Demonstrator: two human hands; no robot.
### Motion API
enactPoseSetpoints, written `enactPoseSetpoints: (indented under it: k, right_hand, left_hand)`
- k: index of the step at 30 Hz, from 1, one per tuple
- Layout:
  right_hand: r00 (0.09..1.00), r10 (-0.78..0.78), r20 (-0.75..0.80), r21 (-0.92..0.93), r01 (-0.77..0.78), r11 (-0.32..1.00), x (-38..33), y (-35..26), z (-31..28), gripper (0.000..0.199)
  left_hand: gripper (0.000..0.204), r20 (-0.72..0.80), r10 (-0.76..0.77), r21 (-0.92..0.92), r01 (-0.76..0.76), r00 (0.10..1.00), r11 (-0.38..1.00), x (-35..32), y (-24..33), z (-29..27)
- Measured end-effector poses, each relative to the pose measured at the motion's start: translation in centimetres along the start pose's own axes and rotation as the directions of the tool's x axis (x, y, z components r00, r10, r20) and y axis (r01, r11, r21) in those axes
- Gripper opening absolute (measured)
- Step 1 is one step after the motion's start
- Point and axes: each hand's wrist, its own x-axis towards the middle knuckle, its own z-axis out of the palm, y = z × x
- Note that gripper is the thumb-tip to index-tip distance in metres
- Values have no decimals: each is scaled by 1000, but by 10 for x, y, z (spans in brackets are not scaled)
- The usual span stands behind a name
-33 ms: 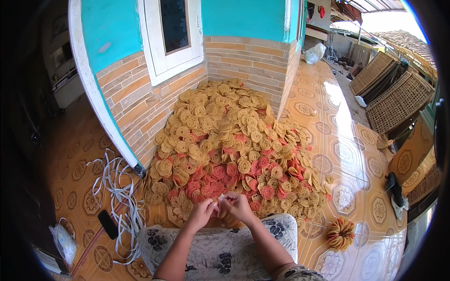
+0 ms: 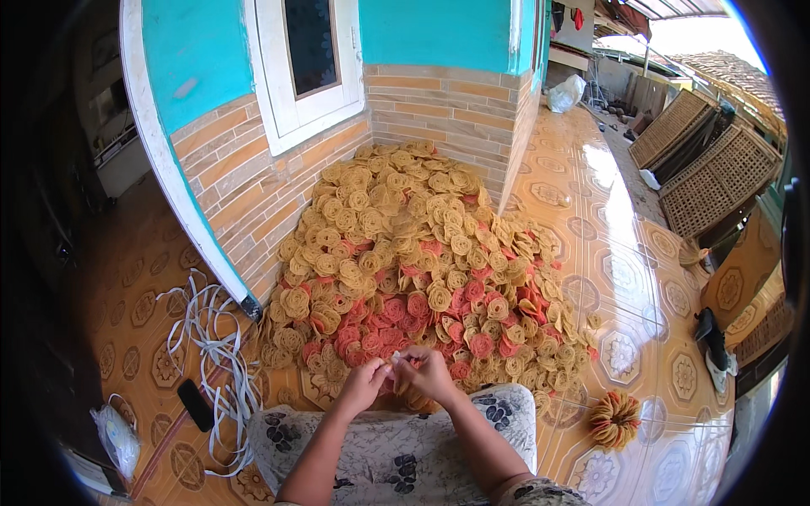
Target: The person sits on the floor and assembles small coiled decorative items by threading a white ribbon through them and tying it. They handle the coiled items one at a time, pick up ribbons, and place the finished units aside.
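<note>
My left hand [image 2: 363, 385] and my right hand [image 2: 428, 374] meet above my lap, fingers pinched closed close together. Between the fingertips shows a small whitish strip [image 2: 396, 357], gripped from both sides. Just below the hands some yellowish crackers [image 2: 411, 398] show, partly covered by my fingers; whether they hang from the strip I cannot tell. Right in front spreads a large heap of round, coiled, lacy crackers [image 2: 380, 221], mostly tan-yellow with pinkish-red ones toward the near middle. A ring-shaped bundle of the same crackers [image 2: 614, 420] lies on the floor to my right.
Patterned cloth [image 2: 380, 447] covers my lap. Tangled white straps [image 2: 221, 346], a dark phone [image 2: 195, 405] and a clear plastic bag [image 2: 116, 438] lie on the tiles at left. A brick-faced wall [image 2: 439, 114] backs the heap. Woven racks [image 2: 720, 181] lean at far right.
</note>
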Motion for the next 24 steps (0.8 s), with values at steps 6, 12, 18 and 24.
enactPoseSetpoints:
  k: [6,12,18,24]
  right_hand:
    - [969,-211,130,-198,234,952,-4,3,-8,15]
    - [997,26,67,38,-29,999,-1,7,-9,19]
    - [966,63,249,-67,-47,997,2,22,-16,18]
    - [971,-124,205,-171,160,972,0,24,-7,6]
  left_hand:
    - [19,-27,-67,3,67,997,998,10,-8,8]
    - [22,-41,-10,181,17,999,983,8,-2,2]
    - [18,2,16,110,-16,1000,994,9,-14,3]
    - [11,40,-213,-247,217,976,945,13,-19,-5]
